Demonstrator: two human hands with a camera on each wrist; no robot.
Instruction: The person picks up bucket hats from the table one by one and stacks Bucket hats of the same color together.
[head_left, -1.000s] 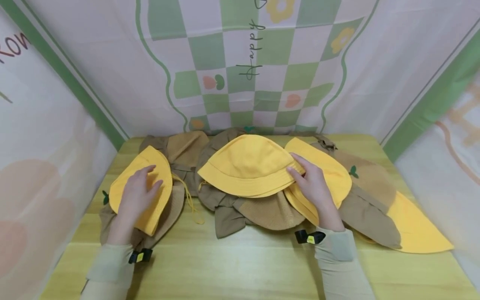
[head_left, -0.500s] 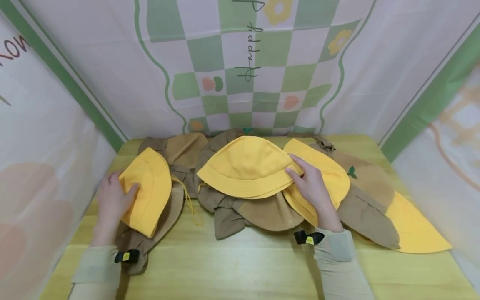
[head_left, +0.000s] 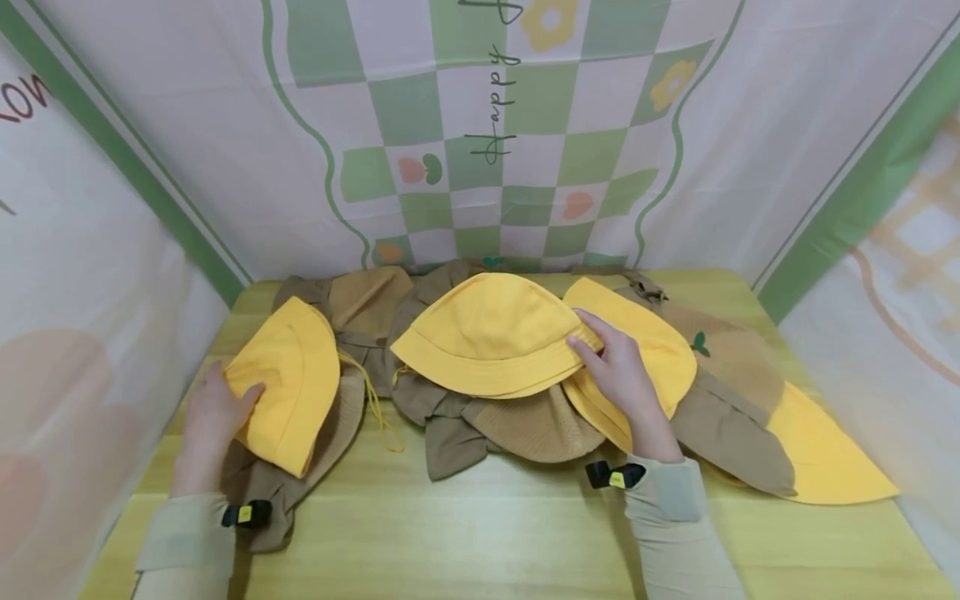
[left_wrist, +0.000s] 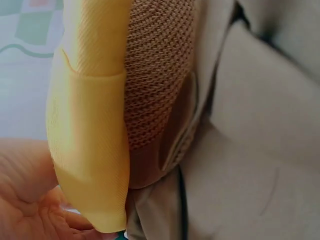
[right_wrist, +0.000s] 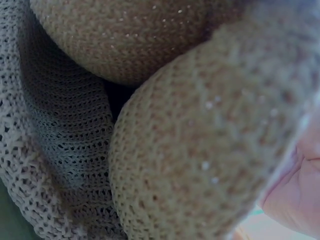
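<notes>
At the left of the head view, my left hand [head_left: 210, 421] grips the left edge of a yellow bucket hat [head_left: 288, 387], its thumb on the hat's face. A brown hat [head_left: 262, 483] lies under it, its cloth hanging toward the front. The left wrist view shows the yellow hat [left_wrist: 92, 140] beside brown mesh [left_wrist: 157, 75], with the left hand [left_wrist: 30, 195] at its lower edge. My right hand [head_left: 622, 367] pinches the brim of the middle yellow bucket hat [head_left: 495, 333]. Coarse knitted fabric [right_wrist: 195, 145] fills the right wrist view, with part of the right hand [right_wrist: 300, 190] at its edge.
Another yellow hat [head_left: 637, 342] lies behind the right hand, and a tan-and-brown hat [head_left: 731, 358] overlaps a yellow one [head_left: 828, 454] further right. Brown hats [head_left: 371, 300] lie along the back of the wooden table [head_left: 450, 533]. Printed cloth walls [head_left: 480, 108] enclose it.
My left hand has moved from over the left yellow hat to its left edge. Brown cloth beneath that hat now extends further toward the front. My right hand stays on the middle hat's brim.
</notes>
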